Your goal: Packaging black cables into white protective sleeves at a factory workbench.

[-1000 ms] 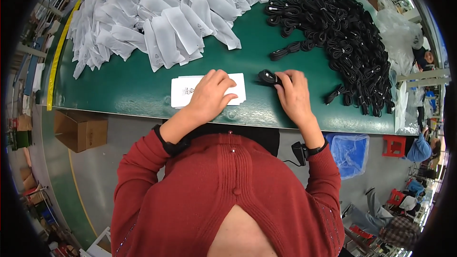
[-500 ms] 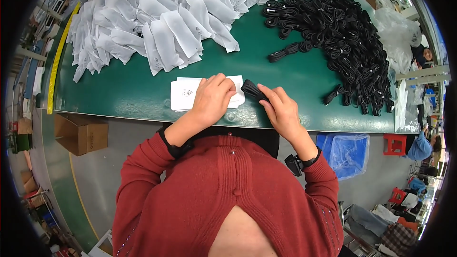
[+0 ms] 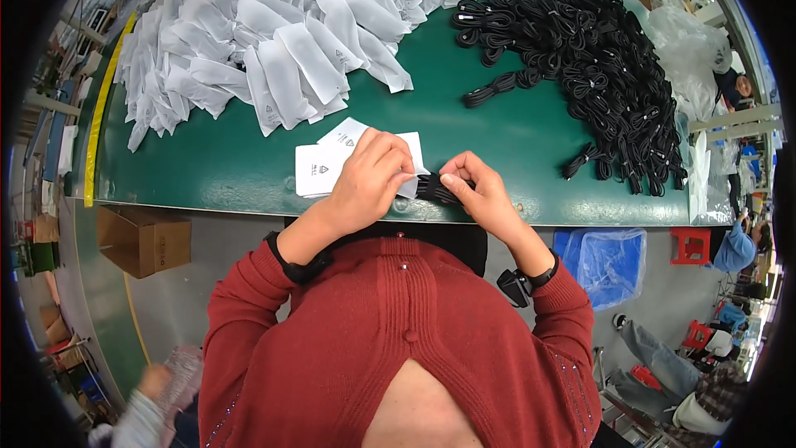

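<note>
A stack of flat white bags [image 3: 313, 172] lies near the table's front edge, one bag turned askew at its far side. My left hand [image 3: 369, 174] is closed over the stack's right part, pinching the edge of a white bag [image 3: 408, 186]. Just to the right, my right hand [image 3: 483, 192] grips a coiled black cable bundle [image 3: 434, 188] between thumb and fingers. The bundle's left end meets the pinched bag's edge; whether it is inside the opening, I cannot tell.
Filled white bags [image 3: 290, 66] are heaped at the far left of the green table [image 3: 249, 162]. A large heap of black cable bundles [image 3: 613, 91] covers the right side. Below the edge stand a cardboard box [image 3: 145, 241] and a blue bin [image 3: 609, 265]. A blurred person [image 3: 157, 398] shows at lower left.
My right hand has brought the cable bundle down and left against the bag's edge. The pinched bag has come away at an angle from the stack. A person has appeared at lower left.
</note>
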The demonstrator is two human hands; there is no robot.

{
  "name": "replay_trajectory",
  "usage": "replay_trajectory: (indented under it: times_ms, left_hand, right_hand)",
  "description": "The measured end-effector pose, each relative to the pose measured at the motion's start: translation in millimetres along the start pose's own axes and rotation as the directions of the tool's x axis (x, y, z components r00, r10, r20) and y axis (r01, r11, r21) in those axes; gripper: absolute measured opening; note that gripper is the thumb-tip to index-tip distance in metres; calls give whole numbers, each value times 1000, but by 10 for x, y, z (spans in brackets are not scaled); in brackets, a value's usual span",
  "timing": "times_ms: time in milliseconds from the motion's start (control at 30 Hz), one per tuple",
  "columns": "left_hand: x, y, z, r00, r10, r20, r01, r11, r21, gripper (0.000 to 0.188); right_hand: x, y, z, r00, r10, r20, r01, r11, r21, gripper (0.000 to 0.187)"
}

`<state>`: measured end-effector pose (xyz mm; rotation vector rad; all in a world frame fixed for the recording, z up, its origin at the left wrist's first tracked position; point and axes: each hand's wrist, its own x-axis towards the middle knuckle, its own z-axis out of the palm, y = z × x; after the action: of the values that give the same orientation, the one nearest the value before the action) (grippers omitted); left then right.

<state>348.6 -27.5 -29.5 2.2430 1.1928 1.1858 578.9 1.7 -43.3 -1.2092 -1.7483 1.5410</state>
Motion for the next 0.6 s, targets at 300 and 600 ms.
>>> replay_trajectory:
  times_ms: [300, 600]
  left_hand:
    - [152, -24, -170, 994, -71, -80, 72, 997, 4, 15]
    - [203, -97, -242, 967, -255, -7, 243, 929, -280, 10]
  right_hand:
    - [118, -220, 30, 780, -624, 58, 612, 739, -283, 28]
    - [250, -369, 182, 820, -566, -83, 552, 821, -146, 38]
